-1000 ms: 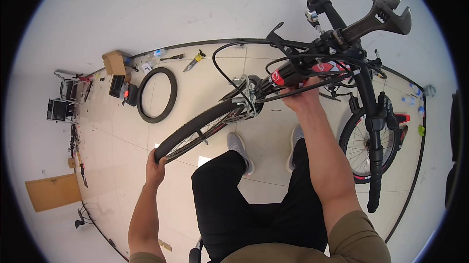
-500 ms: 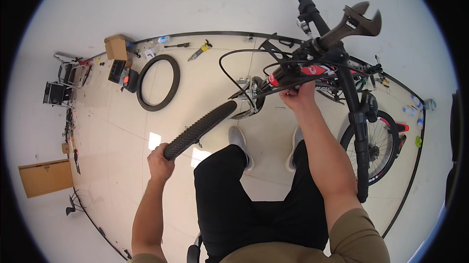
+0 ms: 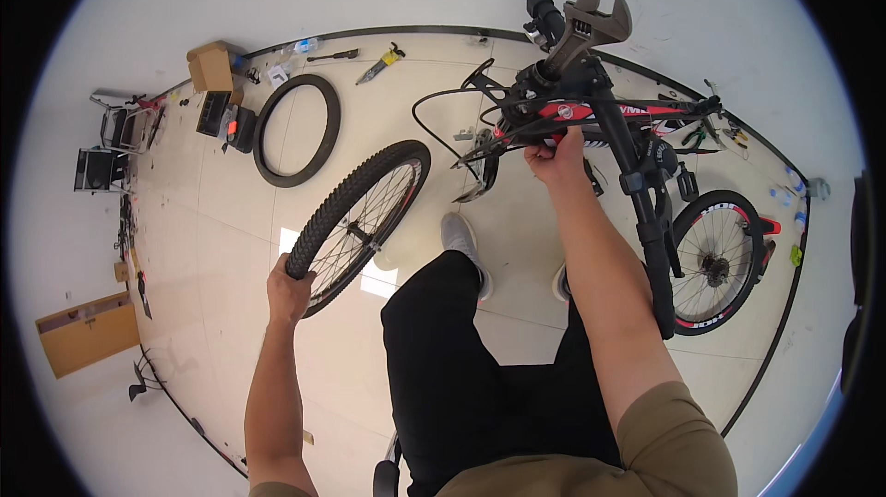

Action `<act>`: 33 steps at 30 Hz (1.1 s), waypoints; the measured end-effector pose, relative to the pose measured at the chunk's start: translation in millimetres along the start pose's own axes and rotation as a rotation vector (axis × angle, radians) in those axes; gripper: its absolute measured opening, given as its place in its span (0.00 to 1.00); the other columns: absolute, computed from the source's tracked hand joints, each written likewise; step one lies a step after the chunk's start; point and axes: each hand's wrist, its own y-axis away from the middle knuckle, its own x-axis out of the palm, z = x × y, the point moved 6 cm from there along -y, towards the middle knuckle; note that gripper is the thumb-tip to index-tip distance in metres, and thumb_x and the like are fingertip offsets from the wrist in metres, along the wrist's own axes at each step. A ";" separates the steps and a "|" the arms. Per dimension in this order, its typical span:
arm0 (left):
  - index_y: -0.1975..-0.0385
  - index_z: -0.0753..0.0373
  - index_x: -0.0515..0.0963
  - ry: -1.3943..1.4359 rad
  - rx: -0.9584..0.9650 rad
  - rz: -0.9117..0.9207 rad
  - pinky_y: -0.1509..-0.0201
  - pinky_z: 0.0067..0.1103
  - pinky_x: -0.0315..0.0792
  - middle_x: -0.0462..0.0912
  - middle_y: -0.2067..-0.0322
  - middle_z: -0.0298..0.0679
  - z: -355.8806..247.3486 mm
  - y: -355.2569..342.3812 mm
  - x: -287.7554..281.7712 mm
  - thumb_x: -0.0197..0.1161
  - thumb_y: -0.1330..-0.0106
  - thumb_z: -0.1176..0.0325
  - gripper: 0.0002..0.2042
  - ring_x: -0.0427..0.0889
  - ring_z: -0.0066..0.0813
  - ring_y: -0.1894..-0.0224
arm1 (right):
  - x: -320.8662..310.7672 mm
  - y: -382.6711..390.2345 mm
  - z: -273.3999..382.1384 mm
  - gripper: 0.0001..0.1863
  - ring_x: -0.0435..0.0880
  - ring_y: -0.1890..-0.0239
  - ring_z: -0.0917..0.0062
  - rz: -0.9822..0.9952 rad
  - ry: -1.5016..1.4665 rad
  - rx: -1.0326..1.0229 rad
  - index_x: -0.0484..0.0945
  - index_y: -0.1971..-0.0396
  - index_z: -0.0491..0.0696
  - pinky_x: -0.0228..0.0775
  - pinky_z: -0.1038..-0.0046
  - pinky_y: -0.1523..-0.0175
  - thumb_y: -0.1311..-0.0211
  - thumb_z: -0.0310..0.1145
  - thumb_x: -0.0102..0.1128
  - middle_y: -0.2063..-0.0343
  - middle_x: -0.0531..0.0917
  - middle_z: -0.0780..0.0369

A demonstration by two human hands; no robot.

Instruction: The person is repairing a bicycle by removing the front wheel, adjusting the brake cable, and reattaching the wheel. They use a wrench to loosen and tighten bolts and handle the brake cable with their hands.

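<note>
My left hand (image 3: 288, 290) grips the tyre of a loose bicycle wheel (image 3: 343, 194) at its near edge. The wheel is tilted, with spokes and hub showing, and stands apart from the fork (image 3: 479, 170). My right hand (image 3: 557, 161) is closed on the underside of the red and black bicycle frame (image 3: 637, 110), just behind its front end; some fingers are hidden by the tube. An adjustable wrench (image 3: 585, 31) sticks up above the stem, its lower part out of sight. The black handlebar (image 3: 635, 185) is turned lengthwise past my right forearm.
A bare tyre (image 3: 262, 137) lies on the floor at left, near an open cardboard box (image 3: 210, 66) and a yellow-topped tool (image 3: 381, 63). The bike's rear wheel (image 3: 681, 289) is at right. Pliers (image 3: 699, 136) and bottles lie along the right wall. Chairs (image 3: 101, 169) stand far left.
The loose wheel has swung from nearly edge-on to show its spokes, held in my left hand. The handlebar and wrench have shifted left in view; my right hand stays on the frame.
</note>
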 end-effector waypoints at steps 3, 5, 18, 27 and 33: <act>0.61 0.67 0.76 -0.039 -0.033 0.033 0.62 0.36 0.72 0.81 0.73 0.52 -4.6 -5.8 -2.3 0.72 0.48 0.70 0.16 0.80 0.50 0.70 | -3.6 -14.2 -11.0 0.19 0.58 0.85 0.84 0.024 0.002 0.001 0.77 0.70 0.57 0.58 0.80 0.75 0.36 0.58 0.57 0.76 0.75 0.70; 0.61 0.66 0.76 -0.031 -0.038 0.025 0.63 0.36 0.73 0.82 0.73 0.51 -1.0 -9.0 -2.7 0.72 0.48 0.72 0.16 0.80 0.48 0.70 | -6.6 -22.4 -18.0 0.19 0.58 0.85 0.84 0.068 0.007 0.012 0.77 0.70 0.56 0.58 0.80 0.74 0.36 0.58 0.57 0.76 0.75 0.71; 0.67 0.65 0.73 0.065 -0.199 0.069 0.68 0.30 0.70 0.75 0.78 0.39 0.5 -15.5 -1.0 0.69 0.47 0.77 0.11 0.72 0.31 0.76 | -39.6 -53.4 -24.9 0.19 0.61 0.85 0.84 0.130 0.011 -0.011 0.77 0.69 0.53 0.63 0.79 0.71 0.36 0.55 0.59 0.74 0.78 0.68; 0.56 0.60 0.77 -0.172 -0.093 0.007 0.57 0.40 0.76 0.84 0.64 0.49 25.5 -19.3 -21.5 0.61 0.45 0.72 0.15 0.82 0.49 0.61 | -1.2 -9.7 -65.6 0.28 0.60 0.88 0.71 0.032 -0.206 0.050 0.75 0.83 0.51 0.59 0.63 0.78 0.26 0.55 0.49 0.88 0.70 0.61; 0.59 0.59 0.74 -0.176 -0.117 0.074 0.49 0.41 0.75 0.82 0.60 0.45 -3.4 -27.7 -6.2 0.62 0.45 0.73 0.13 0.81 0.51 0.53 | -76.9 -71.4 -25.8 0.16 0.72 0.83 0.81 0.179 -0.092 -0.107 0.78 0.59 0.46 0.64 0.80 0.78 0.33 0.45 0.59 0.65 0.84 0.61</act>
